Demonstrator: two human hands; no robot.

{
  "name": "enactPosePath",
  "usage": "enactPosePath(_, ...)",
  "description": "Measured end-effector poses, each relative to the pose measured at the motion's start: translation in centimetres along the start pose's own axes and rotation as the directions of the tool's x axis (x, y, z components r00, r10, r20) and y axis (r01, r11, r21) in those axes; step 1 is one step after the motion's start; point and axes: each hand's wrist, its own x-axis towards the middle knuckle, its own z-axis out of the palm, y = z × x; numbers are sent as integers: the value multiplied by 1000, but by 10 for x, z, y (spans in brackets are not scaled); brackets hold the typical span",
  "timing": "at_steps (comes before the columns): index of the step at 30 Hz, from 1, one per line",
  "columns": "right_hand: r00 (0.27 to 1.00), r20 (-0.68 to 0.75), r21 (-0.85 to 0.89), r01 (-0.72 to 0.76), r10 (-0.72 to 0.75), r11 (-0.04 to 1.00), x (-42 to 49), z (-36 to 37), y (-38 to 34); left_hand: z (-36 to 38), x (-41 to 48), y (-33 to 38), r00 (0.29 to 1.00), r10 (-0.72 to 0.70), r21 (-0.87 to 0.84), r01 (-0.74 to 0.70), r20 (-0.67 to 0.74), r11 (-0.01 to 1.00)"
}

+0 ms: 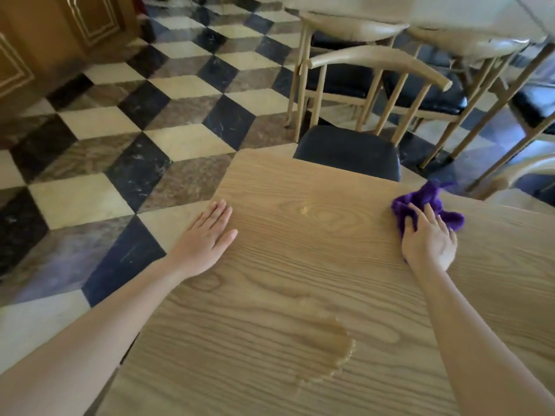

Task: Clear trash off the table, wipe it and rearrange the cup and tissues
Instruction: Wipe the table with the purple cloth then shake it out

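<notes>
A light wooden table point(300, 265) fills the lower middle of the head view. My left hand point(207, 235) lies flat at its left edge, fingers together, holding nothing. My right hand point(428, 235) presses down on a crumpled purple cloth point(426, 202) near the table's far right side, fingers curled into the fabric. A curved wet streak point(336, 352) glistens on the wood close to me, and a small wet spot point(304, 209) shows farther off. No cup, tissues or trash are in view.
A wooden chair with a dark seat point(348, 151) is pushed in at the table's far edge. More chairs point(420, 85) and another table stand behind it. Checkered tile floor point(135, 145) lies to the left, with a wooden cabinet point(45, 40) at the far left.
</notes>
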Motion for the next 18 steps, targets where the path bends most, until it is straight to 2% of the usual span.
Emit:
enactPosePath(5,943,108,69,309,-315,949,-26,34,-128,2,-29,5,1000,-3,12,4,-13,1000)
enactPosePath(11,790,219,112,563,-573,819,-62,67,-263,7,-62,5,998,37,73,-34,-46,997)
enactPosePath(14,733,244,146,619,-634,772,-78,72,-280,10,-90,2,994,97,141,-89,-48,986)
enactPosePath(18,719,200,132,654,-666,745,-87,72,-262,13,-126,4,990,124,169,-111,-69,979)
